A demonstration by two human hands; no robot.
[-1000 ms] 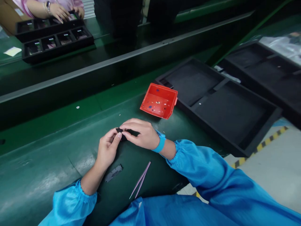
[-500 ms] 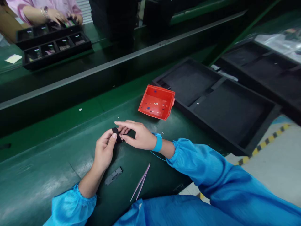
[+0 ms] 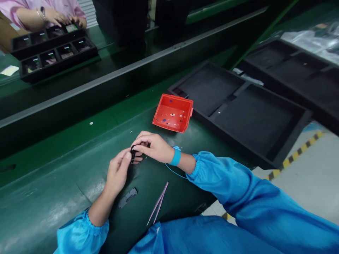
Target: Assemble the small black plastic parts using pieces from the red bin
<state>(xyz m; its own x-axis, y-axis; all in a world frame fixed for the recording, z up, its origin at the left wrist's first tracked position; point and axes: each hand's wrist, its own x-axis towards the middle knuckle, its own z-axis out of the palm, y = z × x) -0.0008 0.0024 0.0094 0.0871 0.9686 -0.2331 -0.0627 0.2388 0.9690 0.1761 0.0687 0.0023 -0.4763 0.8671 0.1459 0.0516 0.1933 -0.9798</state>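
Observation:
A small black part sits pinched between the fingertips of both my hands above the green work surface. My left hand grips it from below with thumb and fingers. My right hand, with a blue wrist strap, curls its fingers over the part from the right. A flat grey metal piece lies just under my left wrist. Pink tweezers lie beside it, untouched.
A red plastic bin with small bits inside stands just beyond my hands. Black foam trays fill the right side. Across a raised belt edge, another person's hands work at black compartment trays.
My right hand's fingers, stretched out half a second ago, have curled back onto the black part. The view has shifted slightly, and both hands stay together in the same spot.

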